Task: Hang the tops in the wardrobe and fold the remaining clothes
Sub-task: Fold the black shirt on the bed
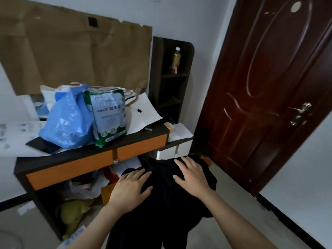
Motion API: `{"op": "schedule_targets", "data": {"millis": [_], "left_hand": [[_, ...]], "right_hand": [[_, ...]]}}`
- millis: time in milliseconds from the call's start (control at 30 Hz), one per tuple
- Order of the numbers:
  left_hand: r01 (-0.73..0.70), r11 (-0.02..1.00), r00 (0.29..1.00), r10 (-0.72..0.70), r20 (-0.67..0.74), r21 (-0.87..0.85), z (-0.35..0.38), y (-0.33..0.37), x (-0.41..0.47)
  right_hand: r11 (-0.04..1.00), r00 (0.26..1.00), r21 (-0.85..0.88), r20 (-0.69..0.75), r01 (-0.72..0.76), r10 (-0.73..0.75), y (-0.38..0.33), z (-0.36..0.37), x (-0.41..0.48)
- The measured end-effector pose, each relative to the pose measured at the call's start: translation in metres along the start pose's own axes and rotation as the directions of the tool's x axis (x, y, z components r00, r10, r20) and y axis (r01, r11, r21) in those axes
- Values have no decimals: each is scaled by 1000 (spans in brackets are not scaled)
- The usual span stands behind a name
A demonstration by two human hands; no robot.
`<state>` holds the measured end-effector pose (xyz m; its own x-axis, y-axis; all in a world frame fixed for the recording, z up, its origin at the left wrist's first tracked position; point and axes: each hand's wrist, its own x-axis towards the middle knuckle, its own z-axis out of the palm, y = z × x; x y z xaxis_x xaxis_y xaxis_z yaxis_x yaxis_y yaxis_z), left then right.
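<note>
Two flat hands smoothing a dark garment (165,203), near centre, below the cluttered worktop (143,139).

On the far left of the worktop stand a blue bag (66,121) and a green pack (109,117). Nearer, the left hand (132,187) and then the right hand (191,177) press on the garment, fingers spread, each grip released and grasping nothing. What holds the cloth up is hidden. This looks like the smoothing before a fold. The next move likely calls for pinching an edge and laying it over evenly. At far right is a brown door (260,87); no wardrobe is in view.
</note>
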<state>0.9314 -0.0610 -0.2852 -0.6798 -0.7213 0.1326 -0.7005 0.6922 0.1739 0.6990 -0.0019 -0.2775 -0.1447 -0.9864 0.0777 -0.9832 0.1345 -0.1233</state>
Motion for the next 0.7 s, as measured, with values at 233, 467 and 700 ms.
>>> {"op": "schedule_targets", "data": {"millis": [233, 467, 700], "left_hand": [[179, 984, 983, -179, -24, -25, -3, -1, -1], [440, 895, 892, -427, -150, 66, 15, 29, -20], [558, 830, 828, -554, -87, 20, 10, 38, -18]], "right_hand": [[956, 974, 212, -150, 201, -172, 11, 32, 19], [936, 965, 235, -89, 262, -248, 19, 29, 18], [766, 958, 576, -146, 285, -247, 34, -12, 16]]}}
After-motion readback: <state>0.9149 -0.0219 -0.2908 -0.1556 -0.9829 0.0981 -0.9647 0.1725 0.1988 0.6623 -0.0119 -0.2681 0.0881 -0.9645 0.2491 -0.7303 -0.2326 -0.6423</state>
